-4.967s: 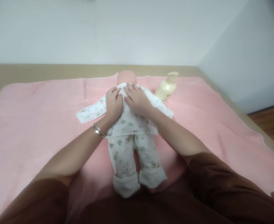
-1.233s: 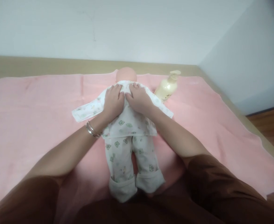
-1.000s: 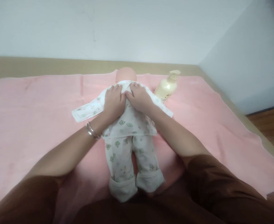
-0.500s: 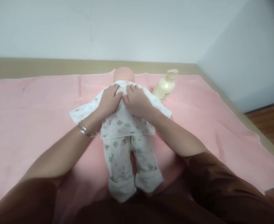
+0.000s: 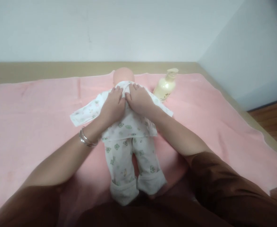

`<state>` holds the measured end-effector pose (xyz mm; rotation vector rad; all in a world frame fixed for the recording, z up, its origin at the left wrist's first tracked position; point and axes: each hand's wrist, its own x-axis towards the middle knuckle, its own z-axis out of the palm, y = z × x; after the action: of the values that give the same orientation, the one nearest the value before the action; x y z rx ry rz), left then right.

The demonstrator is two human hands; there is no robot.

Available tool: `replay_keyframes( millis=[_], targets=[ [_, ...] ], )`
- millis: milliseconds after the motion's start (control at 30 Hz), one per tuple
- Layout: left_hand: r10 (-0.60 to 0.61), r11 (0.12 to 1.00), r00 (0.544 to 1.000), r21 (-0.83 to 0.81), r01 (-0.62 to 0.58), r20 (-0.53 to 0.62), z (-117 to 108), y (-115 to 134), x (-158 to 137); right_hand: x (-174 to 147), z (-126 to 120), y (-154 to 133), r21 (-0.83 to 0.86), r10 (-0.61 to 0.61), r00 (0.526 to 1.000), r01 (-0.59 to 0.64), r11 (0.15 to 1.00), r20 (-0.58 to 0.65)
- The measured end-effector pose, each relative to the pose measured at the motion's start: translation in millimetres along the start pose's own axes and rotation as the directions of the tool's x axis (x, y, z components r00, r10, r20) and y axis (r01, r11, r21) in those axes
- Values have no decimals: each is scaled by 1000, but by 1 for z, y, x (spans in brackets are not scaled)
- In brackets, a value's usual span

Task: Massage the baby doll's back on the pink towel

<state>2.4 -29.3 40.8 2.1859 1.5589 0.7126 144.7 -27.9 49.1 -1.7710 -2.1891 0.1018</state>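
A baby doll point(image 5: 123, 75) lies face down in front of me, its bald head away from me. It wears a white printed shirt point(image 5: 126, 127) and matching trousers point(image 5: 121, 160) with turned-up cuffs. My left hand point(image 5: 113, 104) rests flat on the left side of the doll's upper back, fingers stretched out. Beside it my right hand point(image 5: 139, 99) lies open on the right side of the upper back. The two thumbs are close together near the middle. Both sleeves of the shirt spread outward past my wrists.
A cream pump bottle point(image 5: 165, 88) stands just right of the doll's shoulder. A pink cloth point(image 5: 34, 126) spreads under the doll over a tan surface point(image 5: 58, 69). Behind it rises a pale wall point(image 5: 129, 31); brown wooden floor point(image 5: 273, 123) shows at far right.
My left thumb has drawn back toward me from the doll's collar, and my hands have shifted slightly on its upper back. Doll and bottle look otherwise the same, with a small view shift.
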Motion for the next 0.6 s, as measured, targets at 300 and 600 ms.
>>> replay_keyframes(
  millis=[300,600],
  targets=[
    [-50,998,995,42,54,-92,1,-18,16,-23,-8,-18,-71,-194,980,196,978,39],
    [143,979,984,164,-123,-111,17,2,-14,12,-12,7,90,63,993,-72,993,95]
  ],
)
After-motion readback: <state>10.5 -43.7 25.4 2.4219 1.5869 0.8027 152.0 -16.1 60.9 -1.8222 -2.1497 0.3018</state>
